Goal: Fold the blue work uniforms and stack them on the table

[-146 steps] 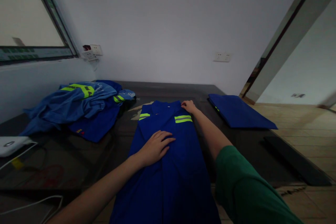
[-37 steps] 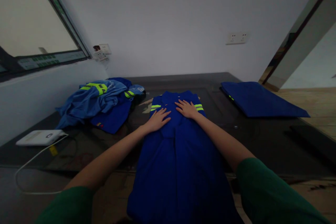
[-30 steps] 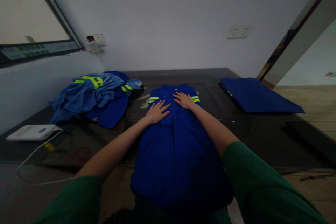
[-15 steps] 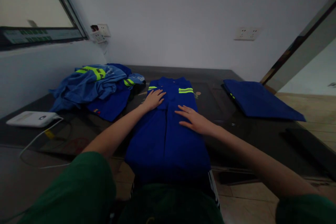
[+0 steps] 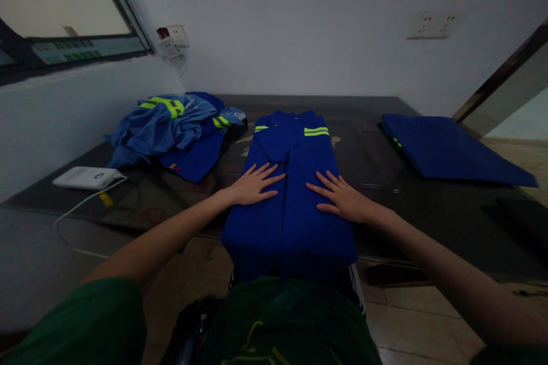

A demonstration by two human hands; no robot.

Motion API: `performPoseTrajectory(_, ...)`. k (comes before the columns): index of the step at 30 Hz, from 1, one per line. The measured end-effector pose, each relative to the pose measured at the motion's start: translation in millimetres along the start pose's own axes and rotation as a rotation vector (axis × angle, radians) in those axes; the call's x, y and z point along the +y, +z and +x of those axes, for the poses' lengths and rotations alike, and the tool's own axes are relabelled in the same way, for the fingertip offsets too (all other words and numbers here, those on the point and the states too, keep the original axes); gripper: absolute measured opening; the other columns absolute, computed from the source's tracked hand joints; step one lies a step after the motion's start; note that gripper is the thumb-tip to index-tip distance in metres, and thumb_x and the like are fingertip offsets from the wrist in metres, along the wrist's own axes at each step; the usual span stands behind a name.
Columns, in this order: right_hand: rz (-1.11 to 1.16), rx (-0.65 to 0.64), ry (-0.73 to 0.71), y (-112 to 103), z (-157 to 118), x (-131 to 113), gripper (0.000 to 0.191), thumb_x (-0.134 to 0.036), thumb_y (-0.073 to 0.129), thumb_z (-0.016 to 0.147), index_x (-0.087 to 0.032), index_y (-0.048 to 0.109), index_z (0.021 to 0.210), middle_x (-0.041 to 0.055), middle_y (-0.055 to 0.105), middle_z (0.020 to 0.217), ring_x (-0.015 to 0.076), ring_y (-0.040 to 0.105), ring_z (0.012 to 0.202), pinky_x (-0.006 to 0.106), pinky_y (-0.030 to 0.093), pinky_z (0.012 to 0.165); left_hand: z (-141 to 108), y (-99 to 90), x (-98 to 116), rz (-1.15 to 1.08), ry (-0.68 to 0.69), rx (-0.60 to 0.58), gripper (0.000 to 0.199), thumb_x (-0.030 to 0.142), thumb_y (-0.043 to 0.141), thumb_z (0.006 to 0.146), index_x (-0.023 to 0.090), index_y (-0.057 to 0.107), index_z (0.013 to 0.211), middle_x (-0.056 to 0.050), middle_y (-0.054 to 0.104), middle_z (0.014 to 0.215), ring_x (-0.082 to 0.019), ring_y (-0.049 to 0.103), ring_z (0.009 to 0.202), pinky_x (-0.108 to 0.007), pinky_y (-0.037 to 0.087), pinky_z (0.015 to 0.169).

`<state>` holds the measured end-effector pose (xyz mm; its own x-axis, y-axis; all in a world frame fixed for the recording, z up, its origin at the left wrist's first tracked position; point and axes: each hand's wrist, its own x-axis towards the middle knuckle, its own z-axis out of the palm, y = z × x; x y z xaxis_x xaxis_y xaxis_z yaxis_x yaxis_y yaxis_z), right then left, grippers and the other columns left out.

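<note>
A dark blue work jacket [image 5: 295,228] with yellow-green reflective strips lies lengthwise in front of me, its collar toward the wall. Its lower end hangs over the table's near edge against my body. On the jacket's left half rests my left hand [image 5: 256,184], flat with fingers spread. My right hand [image 5: 342,198] lies on the right half, fingers also apart. Neither hand grips the cloth. Between them runs the straight line where the two sides meet.
Crumpled light blue clothing [image 5: 171,120] with reflective bands is heaped at the left. Close by, a white power bank [image 5: 85,177] trails a white cable. A folded blue garment [image 5: 449,148] lies at the right on the dark table [image 5: 363,105]. Sockets [image 5: 434,24] are on the wall.
My left hand has slid down the jacket, toward me, from near the chest strip to mid-length. The right hand has also come slightly lower. The whole view has shifted a little.
</note>
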<state>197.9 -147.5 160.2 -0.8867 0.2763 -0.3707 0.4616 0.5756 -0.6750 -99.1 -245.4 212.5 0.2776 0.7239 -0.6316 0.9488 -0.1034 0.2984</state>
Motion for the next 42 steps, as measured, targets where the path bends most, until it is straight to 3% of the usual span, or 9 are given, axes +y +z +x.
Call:
performPoseTrajectory(3,-0.023,-0.026,0.041,-6.8,9.0,11.6,0.064,-0.055,0.052,0.089,-0.039,0.029,0.147,0.0027,0.012,0.158,0.0357,0.006,0.144,0.063,0.014,0.112,17.1,-2.5,-3.5,0.003,-0.003,0.018,0.059,0.058,0.032,0.095,0.037,0.021,0.149,-0.002,0.011,0.159,-0.028,0.008,0.146,-0.054,0.010,0.115)
performPoseTrajectory(6,-0.026,0.007,0.024,-8.9,2.3,8.9,0.060,-0.051,0.051,0.091,-0.036,0.034,0.146,0.0044,0.019,0.157,0.0340,0.014,0.144,0.063,0.016,0.112,7.8,-1.9,2.0,-0.006,-0.011,0.033,0.057,0.055,0.030,0.097,0.036,0.022,0.150,-0.003,0.014,0.159,-0.028,0.011,0.146,-0.052,0.014,0.115)
performPoseTrajectory(10,-0.006,0.061,-0.118,0.5,-41.7,-19.8,0.057,-0.046,0.051,0.092,-0.037,0.033,0.145,0.0035,0.028,0.155,0.0275,0.024,0.142,0.058,0.024,0.113,-50.2,4.3,33.1,-0.006,0.033,0.039,0.062,0.057,0.037,0.094,0.034,0.021,0.150,-0.005,0.013,0.159,-0.027,0.011,0.146,-0.049,0.016,0.116)
performPoseTrajectory(14,-0.062,0.093,-0.240,19.7,-99.3,-46.6,0.076,-0.042,0.061,0.085,-0.039,0.021,0.149,0.0030,0.024,0.156,0.0290,0.021,0.143,0.061,0.028,0.111,-124.1,6.4,75.2,-0.013,0.176,0.088,0.080,0.061,0.052,0.084,0.033,0.018,0.151,-0.008,0.020,0.157,-0.028,0.019,0.144,-0.053,0.016,0.116)
performPoseTrajectory(18,-0.203,0.205,-0.202,38.4,-131.9,-48.5,0.077,-0.010,0.047,0.086,-0.045,0.018,0.148,-0.0019,0.021,0.156,0.0264,0.023,0.142,0.060,0.030,0.111,-168.9,9.0,83.0,-0.021,0.362,0.102,0.076,0.040,0.062,0.085,0.034,0.023,0.150,-0.005,0.032,0.153,-0.023,0.032,0.140,-0.045,0.031,0.114)
performPoseTrajectory(22,-0.233,0.334,-0.022,45.7,-132.2,-46.0,0.080,-0.003,0.036,0.085,-0.045,0.013,0.149,-0.0036,0.019,0.156,0.0249,0.025,0.141,0.058,0.030,0.113,-164.6,23.0,60.9,0.129,0.265,0.274,0.070,0.008,0.048,0.089,0.040,0.027,0.147,-0.002,0.034,0.152,-0.021,0.036,0.138,-0.043,0.036,0.112)
performPoseTrajectory(27,-0.250,0.378,0.031,49.0,-127.3,-51.3,0.074,-0.009,0.034,0.090,-0.044,0.007,0.150,-0.0017,0.026,0.154,0.0241,0.030,0.140,0.056,0.028,0.114,-129.3,36.6,60.0,0.217,0.143,0.402,0.064,0.004,0.038,0.092,0.030,0.025,0.149,-0.009,0.034,0.152,-0.023,0.032,0.140,-0.048,0.033,0.112)
performPoseTrajectory(35,-0.278,0.491,-0.305,50.7,-150.0,-49.5,0.064,-0.008,0.040,0.093,-0.042,0.028,0.146,-0.0006,0.040,0.148,0.0206,0.032,0.139,0.059,0.013,0.116,-143.9,40.1,73.4,0.127,0.519,0.522,0.045,0.013,0.046,0.094,0.038,0.050,0.132,0.001,0.060,0.131,-0.014,0.046,0.130,-0.042,0.021,0.118)
performPoseTrajectory(42,-0.292,0.515,-0.501,61.1,-157.1,-73.4,0.051,-0.009,0.046,0.094,-0.038,0.047,0.136,-0.0014,0.039,0.150,0.0232,0.032,0.139,0.061,0.011,0.115,-158.5,52.6,104.6,0.037,0.549,0.553,0.038,0.012,0.052,0.093,0.037,0.062,0.120,0.007,0.069,0.115,-0.009,0.056,0.117,-0.039,0.008,0.120)
